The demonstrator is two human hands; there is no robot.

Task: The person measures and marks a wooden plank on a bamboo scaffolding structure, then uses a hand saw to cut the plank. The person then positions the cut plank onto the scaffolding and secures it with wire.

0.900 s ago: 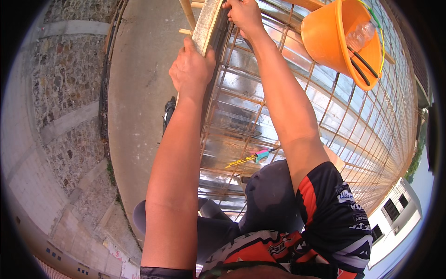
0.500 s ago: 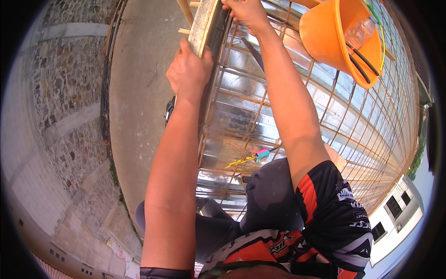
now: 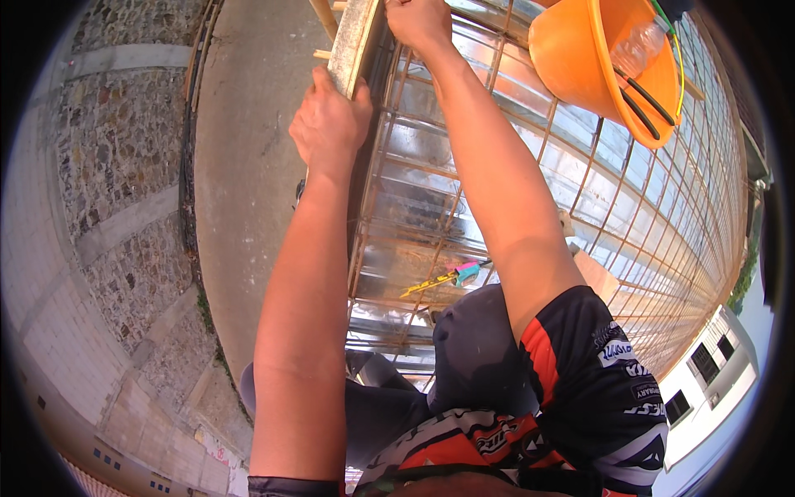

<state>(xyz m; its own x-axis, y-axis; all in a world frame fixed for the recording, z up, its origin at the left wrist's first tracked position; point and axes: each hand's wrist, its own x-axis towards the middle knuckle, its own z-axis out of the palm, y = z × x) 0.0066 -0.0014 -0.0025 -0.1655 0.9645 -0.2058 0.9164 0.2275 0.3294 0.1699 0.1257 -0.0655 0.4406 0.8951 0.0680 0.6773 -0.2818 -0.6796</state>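
Observation:
A long pale wooden board (image 3: 358, 41) runs up to the top edge of the view, along the left side of a steel bar grid (image 3: 464, 174). Wrapped around the board's left edge is my left hand (image 3: 330, 124), closed on it. My right hand (image 3: 421, 25) is closed farther up, beside the board's right edge. Its fingertips are partly hidden at the picture's top, and what they hold cannot be made out. Down by my knee, a slim yellow tool with a pink and teal handle (image 3: 447, 280) lies on the grid.
An orange bucket (image 3: 563, 58) with a clear plastic bottle (image 3: 638, 50) and black-handled tools stands tilted at upper right. Shiny sheeting lies under the grid. Left of the board, a concrete strip (image 3: 257, 166) lies below, bordered by a stone wall (image 3: 108, 149).
My right hand has shifted left and slightly up, closer to the board. A dark toothed blade seen beside my right forearm is now out of sight. My left hand keeps its grip.

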